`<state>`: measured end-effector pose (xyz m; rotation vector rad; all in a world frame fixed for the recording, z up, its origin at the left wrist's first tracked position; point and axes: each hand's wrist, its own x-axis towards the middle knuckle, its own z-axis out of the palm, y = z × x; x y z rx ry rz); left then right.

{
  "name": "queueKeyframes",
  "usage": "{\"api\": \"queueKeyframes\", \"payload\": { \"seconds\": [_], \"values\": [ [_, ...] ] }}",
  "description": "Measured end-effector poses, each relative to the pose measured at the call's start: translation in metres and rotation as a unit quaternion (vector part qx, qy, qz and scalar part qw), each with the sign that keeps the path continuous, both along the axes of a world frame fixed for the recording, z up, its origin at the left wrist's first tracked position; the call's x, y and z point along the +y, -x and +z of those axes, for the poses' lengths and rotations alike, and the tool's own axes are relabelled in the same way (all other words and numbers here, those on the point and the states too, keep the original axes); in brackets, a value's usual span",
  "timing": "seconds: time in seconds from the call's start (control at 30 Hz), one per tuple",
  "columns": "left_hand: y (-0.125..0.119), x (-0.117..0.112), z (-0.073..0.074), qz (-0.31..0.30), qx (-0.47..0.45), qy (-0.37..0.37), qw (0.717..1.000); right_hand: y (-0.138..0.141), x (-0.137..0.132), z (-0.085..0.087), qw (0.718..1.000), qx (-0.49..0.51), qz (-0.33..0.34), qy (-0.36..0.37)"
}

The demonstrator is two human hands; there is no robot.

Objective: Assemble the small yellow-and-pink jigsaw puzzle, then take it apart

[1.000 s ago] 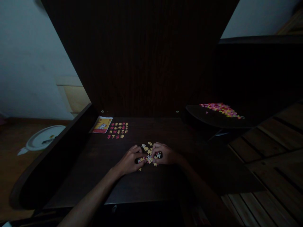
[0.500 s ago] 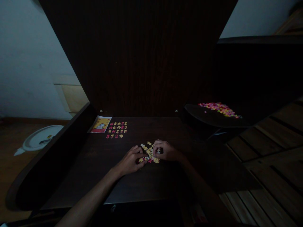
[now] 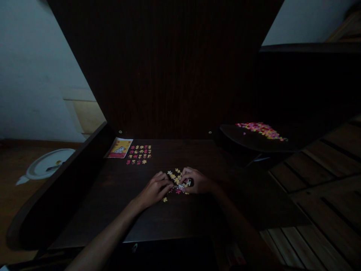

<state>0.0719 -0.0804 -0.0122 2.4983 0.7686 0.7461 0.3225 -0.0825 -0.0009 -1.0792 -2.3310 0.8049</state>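
A small cluster of yellow, pink and white jigsaw pieces (image 3: pixel 176 177) lies on the dark wooden table (image 3: pixel 180 214). My left hand (image 3: pixel 155 189) rests on the cluster's left side, its fingers curled down onto the pieces. On the cluster's right side my right hand (image 3: pixel 196 181) has its fingers curled and pinched over some pieces. One loose yellow piece (image 3: pixel 165 200) sits just below my left hand. What lies under the fingers is hidden in the dim light.
Rows of sorted pink and yellow pieces (image 3: pixel 139 154) lie at the back left beside a red and yellow picture card (image 3: pixel 119 148). A dark tray (image 3: pixel 254 141) at the right holds a heap of loose pieces (image 3: pixel 262 130). A white plate (image 3: pixel 46 165) lies on the floor.
Both hands shifted slightly over the cluster; my left fingers slid closer in, and a yellow piece now shows below my left hand.
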Motion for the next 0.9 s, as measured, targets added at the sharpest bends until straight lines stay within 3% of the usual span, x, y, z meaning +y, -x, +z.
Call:
{"api": "queueKeyframes", "payload": {
  "seconds": [0.13, 0.23, 0.5, 0.9],
  "values": [
    [0.005, 0.004, -0.003, 0.044, 0.001, -0.066, 0.997, 0.000, 0.001, -0.002, 1.000, -0.003, 0.008, 0.000],
    [0.009, 0.006, -0.002, 0.043, 0.025, -0.092, 0.995, 0.000, 0.001, -0.003, 1.000, 0.000, 0.014, 0.002],
    [0.005, 0.001, 0.003, 0.006, 0.038, -0.030, 0.999, 0.002, 0.000, 0.004, 0.999, 0.011, 0.025, 0.036],
    [-0.011, -0.009, -0.001, -0.031, 0.041, 0.000, 0.999, 0.003, 0.002, 0.003, 0.992, 0.064, -0.056, 0.093]
  ]
}}
